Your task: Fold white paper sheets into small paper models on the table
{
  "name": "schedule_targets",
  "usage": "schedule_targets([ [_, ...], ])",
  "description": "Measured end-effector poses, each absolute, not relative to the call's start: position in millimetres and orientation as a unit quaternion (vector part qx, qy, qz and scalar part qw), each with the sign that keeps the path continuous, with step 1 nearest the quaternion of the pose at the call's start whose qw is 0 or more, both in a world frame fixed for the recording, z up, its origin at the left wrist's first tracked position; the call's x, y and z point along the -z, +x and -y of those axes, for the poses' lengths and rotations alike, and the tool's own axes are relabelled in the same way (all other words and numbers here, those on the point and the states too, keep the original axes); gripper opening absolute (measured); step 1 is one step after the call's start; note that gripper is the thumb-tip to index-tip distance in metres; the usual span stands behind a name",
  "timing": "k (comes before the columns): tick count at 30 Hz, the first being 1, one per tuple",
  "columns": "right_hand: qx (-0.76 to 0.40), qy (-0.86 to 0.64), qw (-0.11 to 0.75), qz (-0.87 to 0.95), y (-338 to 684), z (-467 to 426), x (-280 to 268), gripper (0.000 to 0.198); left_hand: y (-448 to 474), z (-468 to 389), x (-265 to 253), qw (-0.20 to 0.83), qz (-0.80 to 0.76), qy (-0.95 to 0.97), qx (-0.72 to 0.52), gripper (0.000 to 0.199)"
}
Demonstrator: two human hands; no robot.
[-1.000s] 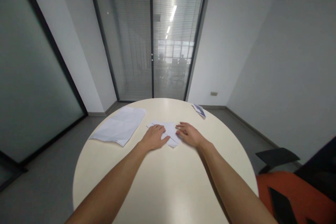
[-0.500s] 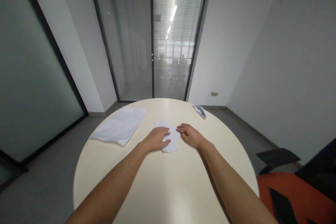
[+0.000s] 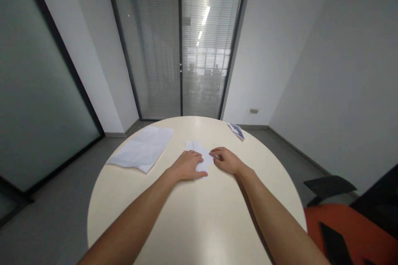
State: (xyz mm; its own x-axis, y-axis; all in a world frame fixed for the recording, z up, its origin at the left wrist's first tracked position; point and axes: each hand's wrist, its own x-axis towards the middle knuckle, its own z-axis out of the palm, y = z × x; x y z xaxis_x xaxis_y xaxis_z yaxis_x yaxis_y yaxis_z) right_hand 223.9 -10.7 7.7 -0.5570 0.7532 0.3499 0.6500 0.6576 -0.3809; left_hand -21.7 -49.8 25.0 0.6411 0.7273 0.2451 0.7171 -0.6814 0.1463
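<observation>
- Head view: a round, cream-coloured surface (image 3: 199, 219), with a person's two bare forearms reaching over its near edge.
- A small folded paper (image 3: 205, 160), white, lies flat midway between the left and right edges, closer to the far edge than to the near one; a flap marked by a straight line points toward the far edge.
- The left hand (image 3: 187, 166) lies palm down over the paper's left side, fingers side by side and thumb spread well away, pressing without gripping.
- The right hand (image 3: 226, 160) has its fingers slightly bent, tips at the paper's right side; whether they pinch it, I cannot tell.
- A large white sheet (image 3: 143, 147), creased, lies by the far left edge.
- A small leaflet (image 3: 237, 131), white and bluish, lies at the far right edge.
- An orange chair (image 3: 357, 236) stands beyond the right edge.
</observation>
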Motion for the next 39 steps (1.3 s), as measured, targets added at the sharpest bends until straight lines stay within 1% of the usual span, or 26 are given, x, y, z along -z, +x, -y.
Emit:
schedule_targets([
  [3, -0.106, -0.402, 0.249, 0.875, 224.6, 9.5, -6.2, 0.037, -21.5, 50.6, -26.2, 0.012, -0.403, 0.906, -0.130, 0.042],
  [6, -0.113, -0.395, 0.252, 0.876, 225.7, 9.6, -5.9, 0.036, -21.7, 51.0, -26.7, 0.014, -0.408, 0.904, -0.126, 0.040],
  [13, -0.118, -0.387, 0.255, 0.878, 225.7, 15.2, -12.3, 0.030, -21.6, 52.4, -26.0, 0.026, -0.422, 0.895, -0.142, 0.051],
  [20, -0.110, -0.389, 0.273, 0.873, 223.0, 16.4, -15.6, 0.024, -23.0, 47.0, -23.7, 0.018, -0.443, 0.885, -0.144, 0.032],
  [26, -0.107, -0.377, 0.292, 0.872, 220.7, 18.1, -20.4, 0.021, -20.5, 49.3, -27.6, 0.022, -0.456, 0.879, -0.134, 0.028],
  [30, -0.103, -0.373, 0.295, 0.874, 220.2, 17.5, -20.2, 0.024, -18.3, 52.1, -31.9, 0.029, -0.466, 0.876, -0.122, 0.025],
  [34, -0.089, -0.378, 0.289, 0.875, 222.9, 13.3, -13.7, 0.034, -18.3, 53.0, -33.8, 0.033, -0.472, 0.874, -0.112, 0.025],
  [39, -0.056, -0.392, 0.278, 0.875, 227.9, 6.9, -4.8, 0.034, -19.9, 51.0, -29.3, 0.056, -0.439, 0.887, -0.133, 0.027],
])
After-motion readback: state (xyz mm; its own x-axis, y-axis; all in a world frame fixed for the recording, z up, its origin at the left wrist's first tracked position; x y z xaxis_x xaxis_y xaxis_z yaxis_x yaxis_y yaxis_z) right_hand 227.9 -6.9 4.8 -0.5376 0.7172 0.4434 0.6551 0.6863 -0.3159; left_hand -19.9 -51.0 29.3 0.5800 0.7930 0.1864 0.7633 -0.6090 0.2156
